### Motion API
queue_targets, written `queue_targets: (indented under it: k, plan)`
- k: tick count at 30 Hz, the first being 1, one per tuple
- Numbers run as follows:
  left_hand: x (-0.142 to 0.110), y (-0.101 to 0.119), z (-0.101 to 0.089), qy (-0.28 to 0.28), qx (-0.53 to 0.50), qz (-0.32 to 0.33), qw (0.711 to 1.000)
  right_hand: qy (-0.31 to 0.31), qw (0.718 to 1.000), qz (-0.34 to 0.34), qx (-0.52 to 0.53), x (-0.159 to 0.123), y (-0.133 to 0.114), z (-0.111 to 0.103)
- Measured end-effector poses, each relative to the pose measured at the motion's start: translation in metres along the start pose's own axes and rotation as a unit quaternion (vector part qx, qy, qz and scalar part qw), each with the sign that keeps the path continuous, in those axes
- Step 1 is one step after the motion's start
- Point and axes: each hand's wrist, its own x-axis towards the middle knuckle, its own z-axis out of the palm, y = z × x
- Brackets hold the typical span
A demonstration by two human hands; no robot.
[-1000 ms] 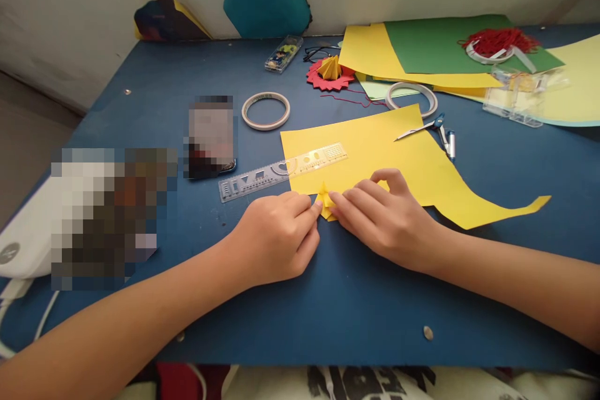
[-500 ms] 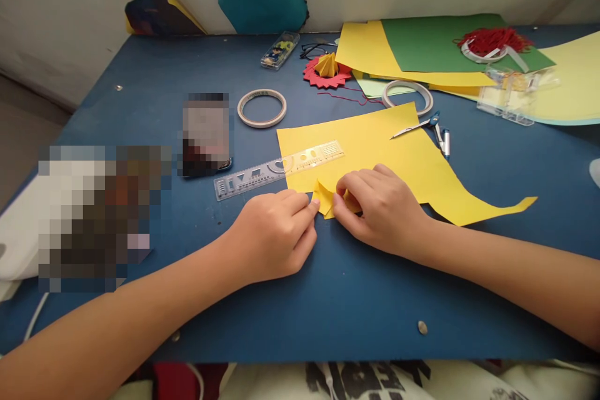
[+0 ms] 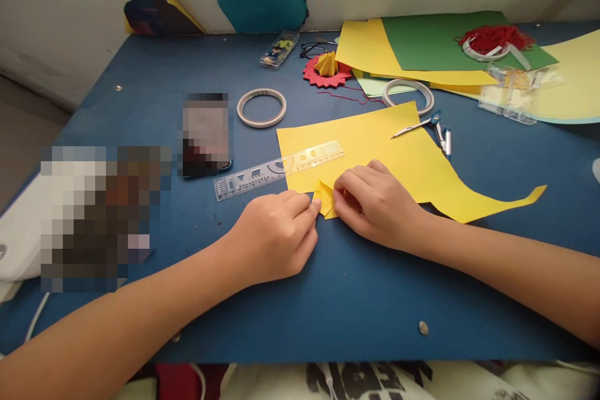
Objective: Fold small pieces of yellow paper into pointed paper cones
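Observation:
A small folded yellow paper piece (image 3: 325,200) lies on the blue table (image 3: 356,287), at the near edge of a larger cut yellow sheet (image 3: 398,156). My left hand (image 3: 276,237) is curled, its fingertip pinned on the left corner of the piece. My right hand (image 3: 377,203) is curled too, fingers pinching the piece's right side and covering most of it. A clear plastic ruler (image 3: 279,169) lies just behind my left hand, half on the sheet.
Two tape rolls (image 3: 261,107) (image 3: 407,95), a compass (image 3: 438,131), a red and yellow paper flower (image 3: 327,70), glasses, a small clear case (image 3: 280,50), stacked coloured sheets (image 3: 440,44) and red thread (image 3: 494,37) lie behind. Blurred objects sit at the left.
My right hand's fingers went from lying flat on the paper piece to curling and pinching it, lifting a flap. My left hand has stayed in place.

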Motion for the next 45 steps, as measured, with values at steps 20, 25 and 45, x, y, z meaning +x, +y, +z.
queue_targets:
  k: [20,25,45]
  plan:
    - [0.001,0.002,0.0,-0.006,0.015,-0.007,1.0,0.071,0.971,-0.208,-0.091,-0.007,-0.006,-0.013]
    - [0.0,0.001,0.0,-0.006,-0.001,-0.018,1.0,0.052,0.974,-0.206,-0.073,-0.005,-0.005,-0.01]
    - [0.008,-0.007,0.005,0.008,0.131,0.043,0.99,0.024,0.976,-0.203,-0.068,-0.004,-0.004,-0.012]
